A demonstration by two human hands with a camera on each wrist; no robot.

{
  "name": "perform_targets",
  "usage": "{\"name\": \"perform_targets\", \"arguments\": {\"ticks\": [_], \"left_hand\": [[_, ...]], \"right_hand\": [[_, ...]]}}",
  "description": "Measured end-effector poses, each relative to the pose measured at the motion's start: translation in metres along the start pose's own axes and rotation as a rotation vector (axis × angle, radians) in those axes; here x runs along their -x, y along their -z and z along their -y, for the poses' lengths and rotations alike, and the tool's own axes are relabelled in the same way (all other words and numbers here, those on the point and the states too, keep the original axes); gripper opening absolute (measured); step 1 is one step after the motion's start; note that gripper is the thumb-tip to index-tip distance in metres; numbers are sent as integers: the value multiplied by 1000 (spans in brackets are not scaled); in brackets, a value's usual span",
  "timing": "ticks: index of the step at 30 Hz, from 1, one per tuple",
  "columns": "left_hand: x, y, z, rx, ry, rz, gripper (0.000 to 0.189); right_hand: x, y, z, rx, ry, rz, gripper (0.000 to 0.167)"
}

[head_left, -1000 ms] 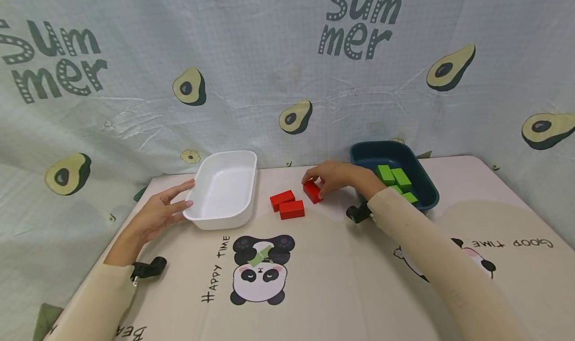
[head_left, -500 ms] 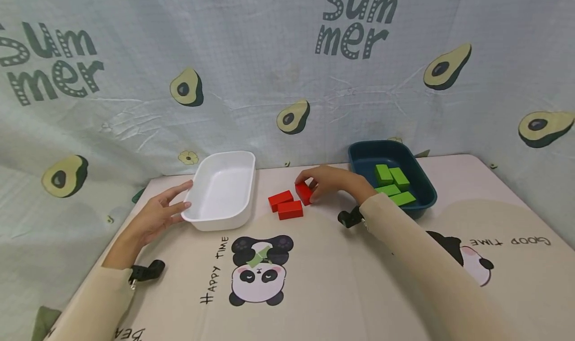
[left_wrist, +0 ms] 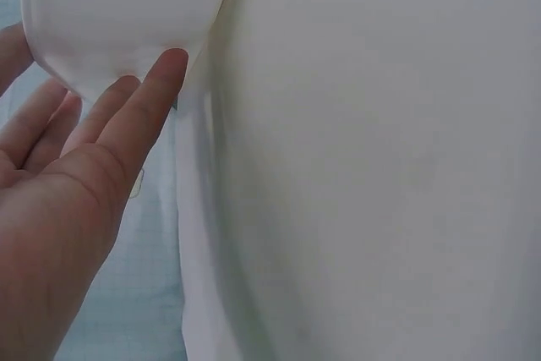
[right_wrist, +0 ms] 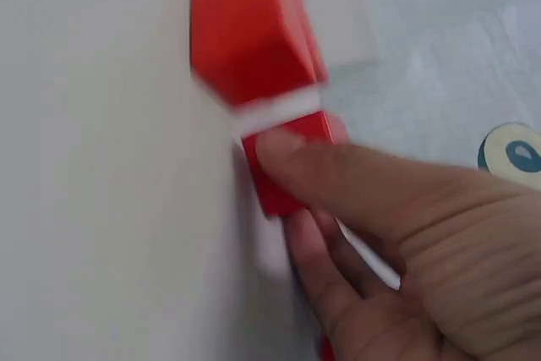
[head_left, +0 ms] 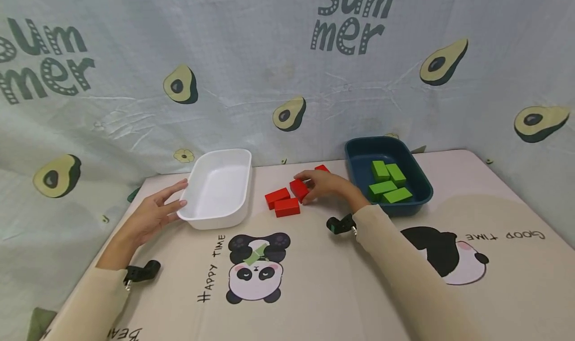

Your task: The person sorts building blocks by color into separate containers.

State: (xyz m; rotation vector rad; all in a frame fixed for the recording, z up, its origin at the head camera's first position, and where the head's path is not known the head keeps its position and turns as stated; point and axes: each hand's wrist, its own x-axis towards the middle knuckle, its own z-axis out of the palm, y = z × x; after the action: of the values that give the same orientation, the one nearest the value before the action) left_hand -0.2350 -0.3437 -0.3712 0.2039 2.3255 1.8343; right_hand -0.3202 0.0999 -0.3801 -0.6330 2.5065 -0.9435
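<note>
My right hand (head_left: 327,186) pinches a red block (head_left: 298,189) between thumb and fingers, seen close in the right wrist view with the thumb on the block's end (right_wrist: 292,162). Right beside it on the table are two more red blocks, one farther back (head_left: 277,198) and one nearer (head_left: 287,207). Behind the right hand another red block (head_left: 322,168) shows partly. My left hand (head_left: 150,216), fingers extended, touches the near left side of a white plastic tub (head_left: 218,223); the left wrist view has its fingertips against the tub's wall (left_wrist: 118,6).
A dark blue tub (head_left: 422,193) holding several green blocks (head_left: 397,195) stands at the back right, beside the right forearm. The table (head_left: 337,281) has a panda-printed cover. An avocado-patterned curtain (head_left: 233,81) hangs directly behind the tubs.
My right hand has shifted left with the red block, up beside the other two. A red block behind the hand has come into view. The left hand stays at the white tub.
</note>
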Motion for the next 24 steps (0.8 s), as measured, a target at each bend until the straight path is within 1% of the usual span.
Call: {"name": "perform_targets", "arguments": {"ticks": [3,6,8,11,14,17,20,24], "left_hand": [[1,0,0,-5,4,-3,73],[0,-2,0,2,7,2,73],[-1,-3,0,15,10,7,73],[-1,-2,0,29,14,6,73],[0,-1,0,28,16,0,73],[1,0,0,29,14,1,73],[1,0,0,38,12,5,73],[0,0,1,38,15,3,73]], "right_hand": [[2,-9,2,-33,-2,-51,72],[4,-15,0,-88,-18,-110,71],[6,-17,-3,-136,-26,-132,72],[8,-18,-10,-255,-14,-129,76],[9,-18,-17,-397,8,-111,79],[9,-17,-22,-506,24,-97,79],[9,-17,-24,-550,34,-78,78],[9,-16,-24,-543,34,-65,76]]}}
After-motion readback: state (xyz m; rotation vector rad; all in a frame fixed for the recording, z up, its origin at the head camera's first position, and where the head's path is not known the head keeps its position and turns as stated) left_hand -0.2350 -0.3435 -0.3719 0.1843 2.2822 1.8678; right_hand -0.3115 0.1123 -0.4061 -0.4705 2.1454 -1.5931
